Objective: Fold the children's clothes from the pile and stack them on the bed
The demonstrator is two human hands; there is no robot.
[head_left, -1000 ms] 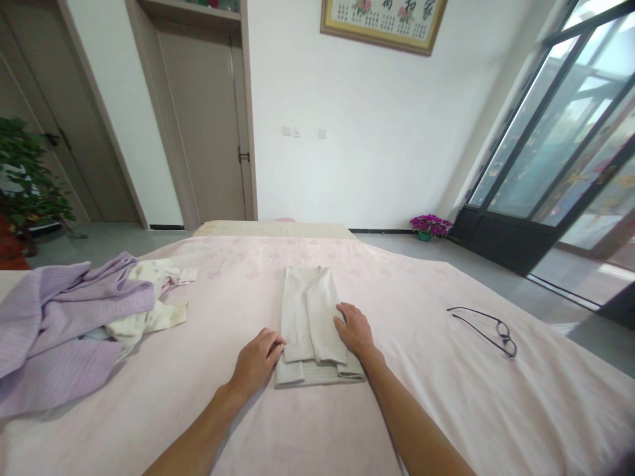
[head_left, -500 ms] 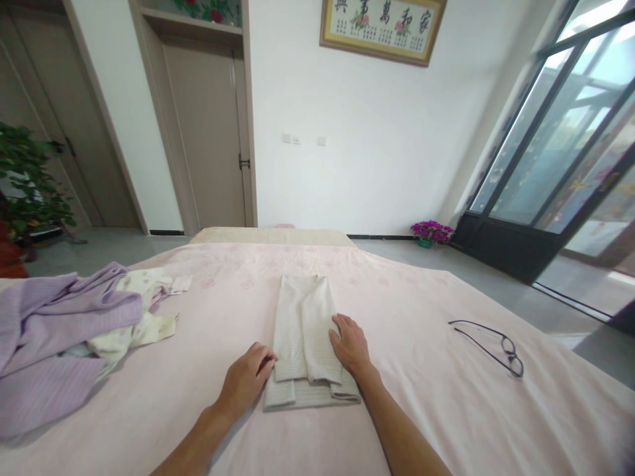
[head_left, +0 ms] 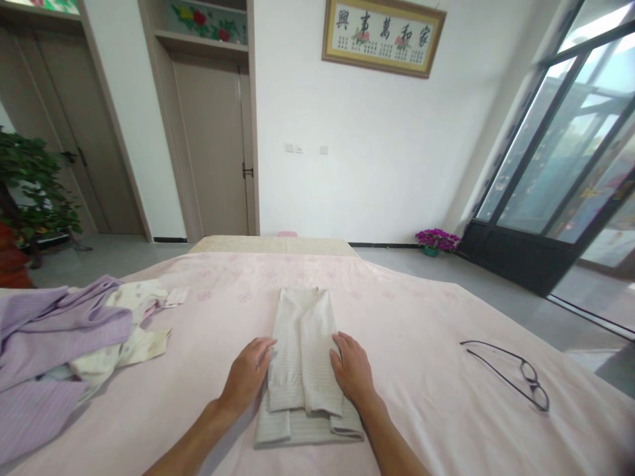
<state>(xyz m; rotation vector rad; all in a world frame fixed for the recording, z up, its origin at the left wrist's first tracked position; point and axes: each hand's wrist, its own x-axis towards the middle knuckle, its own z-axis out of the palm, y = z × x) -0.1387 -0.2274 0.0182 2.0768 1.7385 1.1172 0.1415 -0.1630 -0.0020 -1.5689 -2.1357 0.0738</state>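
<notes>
A folded beige ribbed garment (head_left: 303, 357) lies lengthwise on the pink bedsheet (head_left: 407, 311) in front of me. My left hand (head_left: 247, 378) rests against its left edge, fingers loosely curled over the fabric. On the garment's right edge lies my right hand (head_left: 352, 369), flat with fingers stretched forward. Neither hand lifts the cloth; both press on its sides.
A heap of clothes, a lilac knit (head_left: 49, 337) and a cream printed piece (head_left: 133, 330), lies at the left of the bed. Black-framed glasses (head_left: 516, 378) lie at the right. Beyond the bed are doors, a potted plant (head_left: 30, 192) and a glass sliding door (head_left: 560, 172).
The view tilted up, so the garment sits lower in frame. My left hand slid from the garment's lower left corner up along its left edge; the right hand stayed on the right edge.
</notes>
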